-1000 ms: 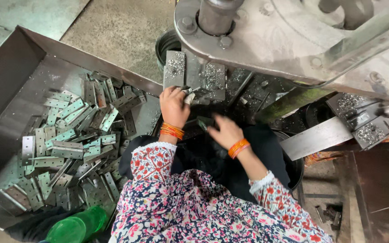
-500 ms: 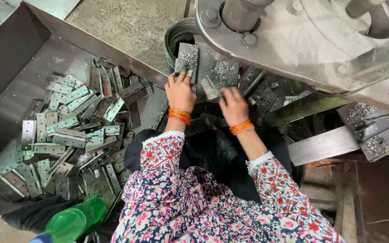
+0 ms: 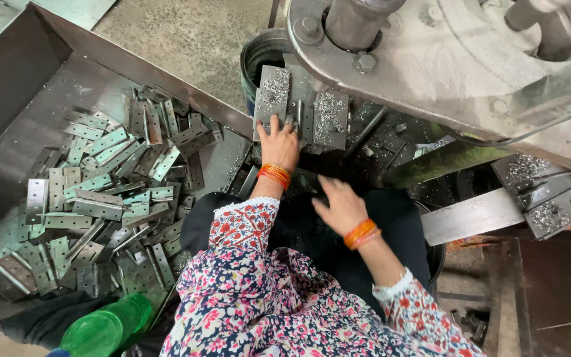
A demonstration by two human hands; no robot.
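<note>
A workshop with a rough concrete floor (image 3: pixel 186 39) fills the view from above, and a big grey press (image 3: pixel 444 59) looms over the upper right. To the left sits a wide, dark metal tray (image 3: pixel 21 86) with slanted walls. It holds a loose heap of flat steel hinges (image 3: pixel 100 198), lying crosswise over one another, some face up and some on edge. A green plastic bottle (image 3: pixel 104 327) lies at the bottom edge, just below the tray.

Under the press, the bed (image 3: pixel 378 142) is dark and strewn with bright metal chips. Two hinge plates (image 3: pixel 302 109) stand side by side there, chips sprinkled on both. Behind them, the rim of a dark bucket (image 3: pixel 262 56) shows.

The left hand (image 3: pixel 279 145) reaches forward, palm down, fingers laid on the lower edge of the plates, touching them. Whether it pinches a plate or only presses on it, I cannot tell. Orange bangles circle the wrist above a floral sleeve (image 3: pixel 246 231).

The right hand (image 3: pixel 342 205) is blurred and hangs over the dark lap, near the bed's front edge and well short of the plates. Its fingers are spread loosely and hold nothing. It wears orange bangles too.

To the right, a grey steel bar (image 3: pixel 474 215) juts out at a slant, and beyond it lie more grey blocks (image 3: pixel 543 195) covered in chips.
</note>
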